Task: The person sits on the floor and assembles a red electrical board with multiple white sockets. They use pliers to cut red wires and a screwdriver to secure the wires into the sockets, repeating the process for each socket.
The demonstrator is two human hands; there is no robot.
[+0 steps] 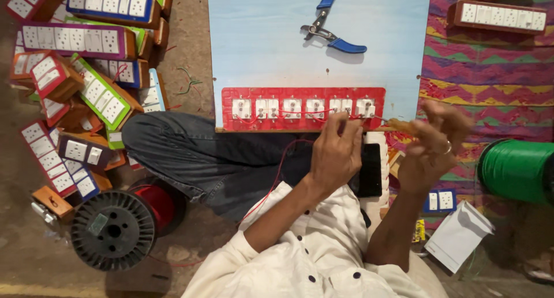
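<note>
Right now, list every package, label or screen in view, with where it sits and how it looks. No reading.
White paper packet: lower right on the floor, flat, squarish, partly open.
Small yellow label: just left of the packet, narrow strip with dark print.
Greenish sticker: on the face of the dark spool, lower left, small rectangle.
Black phone: below the red switch panel, beside the left hand, screen dark.

Bare earthen-looking floor (pixel 190 44), patterned mat (pixel 490 96).
</note>
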